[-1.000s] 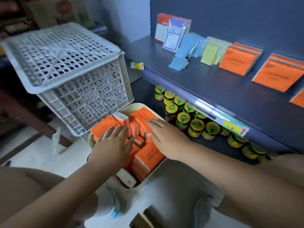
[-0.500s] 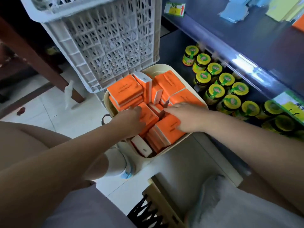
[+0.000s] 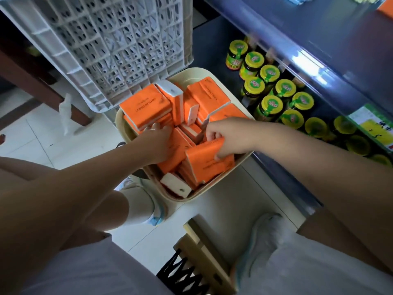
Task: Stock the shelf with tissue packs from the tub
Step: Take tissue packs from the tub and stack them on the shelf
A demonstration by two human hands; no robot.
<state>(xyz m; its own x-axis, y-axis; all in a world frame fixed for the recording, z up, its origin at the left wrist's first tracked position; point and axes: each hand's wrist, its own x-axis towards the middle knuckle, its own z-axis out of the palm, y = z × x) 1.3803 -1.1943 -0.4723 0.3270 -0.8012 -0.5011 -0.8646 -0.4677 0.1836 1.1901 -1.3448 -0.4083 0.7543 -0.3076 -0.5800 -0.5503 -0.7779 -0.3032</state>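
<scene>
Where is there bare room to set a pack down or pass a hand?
Free: floor left of the tub, beside the crate; floor between tub and shoes; bare shelf top above the jars. Crowded: the tub, packed full, left hand in it, right hand gripping a pack; the jars' row.

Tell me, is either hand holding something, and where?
The right hand pinches an orange tissue pack by its top edge, thumb on the front face. The left hand lies on other packs in the tub; a grip there cannot be told.
</scene>
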